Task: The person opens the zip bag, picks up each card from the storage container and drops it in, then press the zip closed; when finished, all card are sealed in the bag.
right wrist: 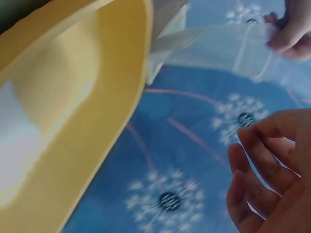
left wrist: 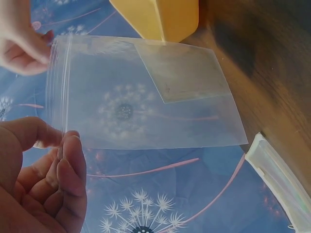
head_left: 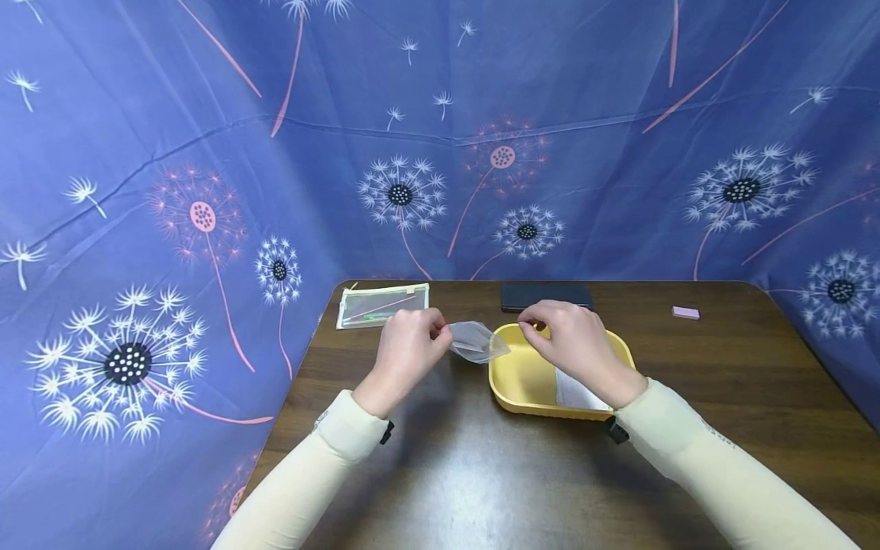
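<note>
My left hand pinches the zip end of a clear plastic zip bag and holds it in the air just left of a yellow tray. In the left wrist view the bag hangs flat and looks empty, its far end free, with my left hand at its zip edge. My right hand hovers over the tray's back rim, close to the bag's free end but apart from it. In the right wrist view its fingers are loosely curled and hold nothing, and the bag is beyond them.
White sheets or bags lie in the tray's right half. At the back of the brown table are a mesh zip pouch, a flat dark case and a small pink block. Blue dandelion cloth walls the table.
</note>
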The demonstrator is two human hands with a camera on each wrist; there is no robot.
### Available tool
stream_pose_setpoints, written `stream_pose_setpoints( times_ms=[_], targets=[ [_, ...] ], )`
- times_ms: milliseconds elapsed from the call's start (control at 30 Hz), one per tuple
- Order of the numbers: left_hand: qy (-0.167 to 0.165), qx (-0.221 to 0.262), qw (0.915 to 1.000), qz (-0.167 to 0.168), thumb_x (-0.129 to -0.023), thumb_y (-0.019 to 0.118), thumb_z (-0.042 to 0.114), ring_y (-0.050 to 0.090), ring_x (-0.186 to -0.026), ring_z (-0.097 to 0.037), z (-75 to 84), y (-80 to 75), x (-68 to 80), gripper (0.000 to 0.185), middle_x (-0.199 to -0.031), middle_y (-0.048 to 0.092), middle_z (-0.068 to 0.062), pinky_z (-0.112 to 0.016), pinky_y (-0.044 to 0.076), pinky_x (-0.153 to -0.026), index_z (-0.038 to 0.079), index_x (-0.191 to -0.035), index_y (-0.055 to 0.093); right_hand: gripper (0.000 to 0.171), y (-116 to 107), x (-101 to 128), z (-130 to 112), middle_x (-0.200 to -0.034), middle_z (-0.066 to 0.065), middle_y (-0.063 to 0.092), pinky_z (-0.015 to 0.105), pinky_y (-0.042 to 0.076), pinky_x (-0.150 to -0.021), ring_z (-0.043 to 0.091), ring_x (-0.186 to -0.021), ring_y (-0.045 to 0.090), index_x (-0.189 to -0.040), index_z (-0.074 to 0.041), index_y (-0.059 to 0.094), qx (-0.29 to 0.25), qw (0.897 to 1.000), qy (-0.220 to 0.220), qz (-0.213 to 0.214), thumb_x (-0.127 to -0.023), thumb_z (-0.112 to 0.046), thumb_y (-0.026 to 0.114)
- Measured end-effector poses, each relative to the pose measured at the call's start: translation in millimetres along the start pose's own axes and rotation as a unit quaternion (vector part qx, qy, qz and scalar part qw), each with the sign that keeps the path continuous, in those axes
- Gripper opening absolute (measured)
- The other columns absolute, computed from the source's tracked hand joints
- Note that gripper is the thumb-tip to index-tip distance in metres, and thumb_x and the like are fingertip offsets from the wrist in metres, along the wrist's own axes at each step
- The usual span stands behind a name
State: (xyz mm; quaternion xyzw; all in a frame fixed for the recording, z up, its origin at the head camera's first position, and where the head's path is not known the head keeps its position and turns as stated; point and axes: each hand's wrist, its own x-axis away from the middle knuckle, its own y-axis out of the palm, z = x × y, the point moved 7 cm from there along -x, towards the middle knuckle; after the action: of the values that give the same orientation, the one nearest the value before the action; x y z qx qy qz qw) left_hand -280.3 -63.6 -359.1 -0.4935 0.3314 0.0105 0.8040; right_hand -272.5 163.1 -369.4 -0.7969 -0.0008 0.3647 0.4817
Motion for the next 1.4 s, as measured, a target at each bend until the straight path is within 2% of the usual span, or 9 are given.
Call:
stream_pose_setpoints(
  times_ms=[167,333,467,567,700,767,867,1167,1400],
  targets=[
    [0.002,-0.001,1.0000,0.000,-0.080,0.072,0.008,0.052,-0.051,-0.010,1.3,-0.4,-0.1,0.013,-0.057,0.057,0.011,-0.032,0.042,-0.051,0.017,-0.070,0.071,0.010,9,10,33,-0.092,-0.002,0.075,0.043,0.054,-0.060,0.019,-0.077,0.070,-0.095,-0.015,0.080,0.019,0.997,0.043,-0.062,-0.093,-0.012,0.071],
    [0.002,0.001,1.0000,-0.001,-0.080,0.072,0.008,0.052,-0.051,-0.010,2.1,-0.7,0.2,0.013,-0.057,0.057,0.011,-0.031,0.042,-0.050,0.016,-0.070,0.070,0.011,20,22,63,-0.090,-0.001,0.074,0.041,0.053,-0.062,0.017,-0.076,0.067,-0.096,-0.013,0.081,0.036,0.988,0.086,-0.125,-0.094,-0.012,0.070],
    [0.002,0.000,1.0000,0.000,-0.080,0.072,0.008,0.052,-0.051,-0.010,2.3,-0.8,0.5,0.013,-0.057,0.058,0.011,-0.032,0.042,-0.050,0.017,-0.071,0.071,0.010,30,32,78,-0.089,0.000,0.074,0.041,0.053,-0.063,0.015,-0.074,0.065,-0.095,-0.012,0.080,0.042,0.979,0.096,-0.174,-0.093,-0.009,0.071],
    [0.001,0.002,1.0000,-0.001,-0.080,0.072,0.008,0.052,-0.051,-0.010,2.4,-0.6,0.5,0.013,-0.057,0.058,0.011,-0.032,0.042,-0.050,0.016,-0.071,0.071,0.010,40,41,87,-0.096,0.005,0.075,0.045,0.056,-0.070,0.021,-0.082,0.069,-0.101,-0.008,0.079,0.042,0.969,0.092,-0.227,-0.092,-0.010,0.076],
    [0.003,0.003,1.0000,-0.004,-0.081,0.072,0.008,0.051,-0.051,-0.009,2.7,0.5,0.7,0.013,-0.057,0.058,0.010,-0.031,0.042,-0.050,0.016,-0.071,0.071,0.034,56,54,99,-0.111,0.017,0.073,0.052,0.055,-0.087,0.035,-0.102,0.069,-0.116,0.003,0.074,0.034,0.946,0.074,-0.313,-0.088,-0.014,0.083],
    [0.005,0.003,1.0000,-0.005,-0.081,0.072,0.007,0.051,-0.051,-0.009,3.0,1.0,0.9,0.013,-0.057,0.058,0.010,-0.031,0.042,-0.050,0.016,-0.071,0.072,0.043,63,60,104,-0.117,0.021,0.070,0.053,0.052,-0.093,0.040,-0.109,0.067,-0.120,0.006,0.071,0.033,0.937,0.062,-0.341,-0.084,-0.015,0.086],
    [0.007,0.003,1.0000,-0.004,-0.081,0.072,0.008,0.051,-0.051,-0.009,3.5,1.5,1.0,0.013,-0.057,0.057,0.010,-0.031,0.042,-0.050,0.016,-0.071,0.071,0.052,68,65,109,-0.119,0.024,0.068,0.054,0.051,-0.097,0.043,-0.112,0.065,-0.122,0.007,0.070,0.036,0.932,0.052,-0.357,-0.079,-0.016,0.090],
    [0.006,-0.001,1.0000,0.001,-0.080,0.072,0.009,0.051,-0.051,-0.009,2.4,2.6,1.1,0.013,-0.056,0.057,0.011,-0.032,0.042,-0.051,0.017,-0.070,0.071,0.071,73,75,119,-0.128,0.034,0.061,0.059,0.045,-0.103,0.051,-0.120,0.057,-0.127,0.011,0.064,0.029,0.926,0.072,-0.370,-0.073,-0.023,0.094],
    [0.005,-0.002,1.0000,-0.003,-0.080,0.072,0.008,0.051,-0.051,-0.009,2.3,2.1,1.4,0.013,-0.056,0.057,0.012,-0.031,0.042,-0.051,0.017,-0.070,0.071,0.078,77,81,123,-0.128,0.033,0.059,0.058,0.045,-0.102,0.047,-0.118,0.057,-0.131,0.013,0.061,0.013,0.922,0.094,-0.375,-0.071,-0.025,0.096]
  ],
)
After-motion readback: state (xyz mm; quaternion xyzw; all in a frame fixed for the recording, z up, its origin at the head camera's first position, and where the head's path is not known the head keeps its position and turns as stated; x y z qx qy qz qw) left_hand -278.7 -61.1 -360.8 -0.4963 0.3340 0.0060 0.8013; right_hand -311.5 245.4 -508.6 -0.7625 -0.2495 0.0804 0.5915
